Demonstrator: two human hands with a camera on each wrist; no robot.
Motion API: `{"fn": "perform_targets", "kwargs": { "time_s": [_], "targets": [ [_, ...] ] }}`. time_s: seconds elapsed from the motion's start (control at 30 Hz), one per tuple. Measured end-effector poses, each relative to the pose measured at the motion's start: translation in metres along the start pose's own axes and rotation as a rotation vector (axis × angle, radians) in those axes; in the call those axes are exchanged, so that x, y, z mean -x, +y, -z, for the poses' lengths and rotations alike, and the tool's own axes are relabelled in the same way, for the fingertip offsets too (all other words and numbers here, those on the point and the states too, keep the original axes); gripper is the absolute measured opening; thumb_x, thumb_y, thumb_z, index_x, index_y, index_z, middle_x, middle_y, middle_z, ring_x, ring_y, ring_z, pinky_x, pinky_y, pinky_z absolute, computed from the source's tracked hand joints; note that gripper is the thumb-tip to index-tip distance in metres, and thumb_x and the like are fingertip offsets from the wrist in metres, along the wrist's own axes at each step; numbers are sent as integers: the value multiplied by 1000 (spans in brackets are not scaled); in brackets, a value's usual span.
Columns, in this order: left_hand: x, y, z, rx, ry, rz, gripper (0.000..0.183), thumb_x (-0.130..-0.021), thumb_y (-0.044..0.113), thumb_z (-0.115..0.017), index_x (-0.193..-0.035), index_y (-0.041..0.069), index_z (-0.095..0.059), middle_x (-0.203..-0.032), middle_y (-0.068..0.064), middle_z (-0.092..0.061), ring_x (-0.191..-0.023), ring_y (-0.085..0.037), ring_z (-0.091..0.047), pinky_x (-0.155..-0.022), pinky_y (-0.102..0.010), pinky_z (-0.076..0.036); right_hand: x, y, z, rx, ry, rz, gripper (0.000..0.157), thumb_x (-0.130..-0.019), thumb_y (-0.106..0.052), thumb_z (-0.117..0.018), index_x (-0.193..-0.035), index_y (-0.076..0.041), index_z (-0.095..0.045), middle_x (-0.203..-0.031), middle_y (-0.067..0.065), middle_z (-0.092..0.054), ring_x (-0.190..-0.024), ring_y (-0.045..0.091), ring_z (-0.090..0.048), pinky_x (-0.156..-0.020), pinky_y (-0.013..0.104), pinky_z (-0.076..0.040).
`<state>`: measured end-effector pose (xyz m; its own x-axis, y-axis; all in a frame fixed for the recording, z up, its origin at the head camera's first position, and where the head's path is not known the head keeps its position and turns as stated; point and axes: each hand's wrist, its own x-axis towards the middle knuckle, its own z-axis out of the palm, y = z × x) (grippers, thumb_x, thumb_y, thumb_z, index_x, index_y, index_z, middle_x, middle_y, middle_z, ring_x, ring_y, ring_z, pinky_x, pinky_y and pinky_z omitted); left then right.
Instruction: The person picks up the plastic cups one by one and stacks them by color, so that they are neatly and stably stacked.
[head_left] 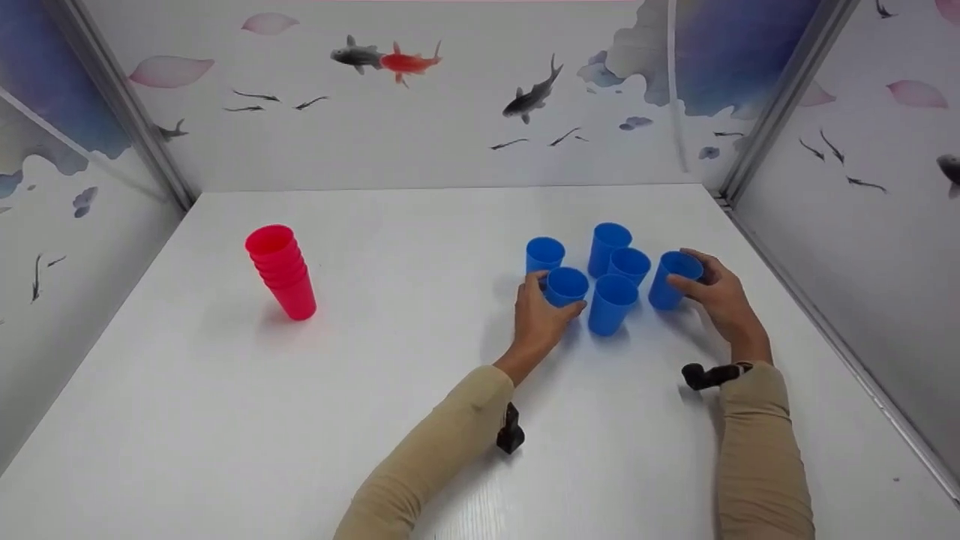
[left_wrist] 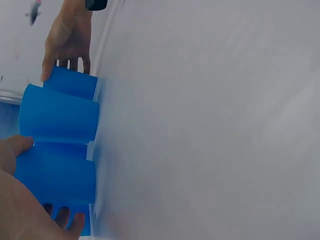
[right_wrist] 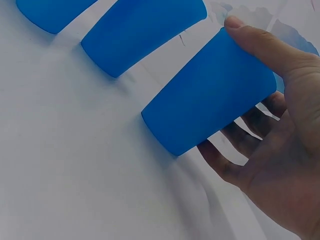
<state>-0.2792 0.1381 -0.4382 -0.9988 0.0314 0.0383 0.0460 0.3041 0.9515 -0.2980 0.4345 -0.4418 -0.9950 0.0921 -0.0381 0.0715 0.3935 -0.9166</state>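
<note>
At right, blue cups (head_left: 666, 291) are grasped singly by left hand (head_left: 540, 321) and right hand (head_left: 721, 300). Light pressure is advised.

White tabletop (head_left: 405, 435), 3 wall panels.
Rear panel (head_left: 420, 157): 1 red fish (head_left: 409, 62), dark fish (head_left: 529, 98), pink petals (head_left: 172, 71), blue-purple wash (head_left: 742, 52) at right. Left panel (head_left: 67, 247) and right panel (head_left: 862, 240) also printed; grey metal posts (head_left: 126, 97) at 2 rear corners.
</note>
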Motion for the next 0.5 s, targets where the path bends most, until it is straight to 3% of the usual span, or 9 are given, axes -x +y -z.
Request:
{"fn": "perform_targets", "kwargs": {
  "time_s": [0.23,0.5],
  "targets": [
    [0,7,2,7,6,-14,70,-87,25,-79,-143,11,-40,-146,-13,-50,-138,-28,-49,-116,-44,-43,0,0,-1,-12,-17,6,86,-95,-42,-67,-160,-14,-20,-166,19,-21,-153,39,-25,-122,56,-29],
    [-3,37,14,16,2,-65,71,-88,29,-77,-145,12,-38,-145,-12,-50,-137,-26,-51,-113,-43,-46,-2,2,1,-15,-29,15,85,-95,-44,-66,-160,-16,-20,-167,19,-19,-153,39,-24,-122,56,-28]
  ]
}}
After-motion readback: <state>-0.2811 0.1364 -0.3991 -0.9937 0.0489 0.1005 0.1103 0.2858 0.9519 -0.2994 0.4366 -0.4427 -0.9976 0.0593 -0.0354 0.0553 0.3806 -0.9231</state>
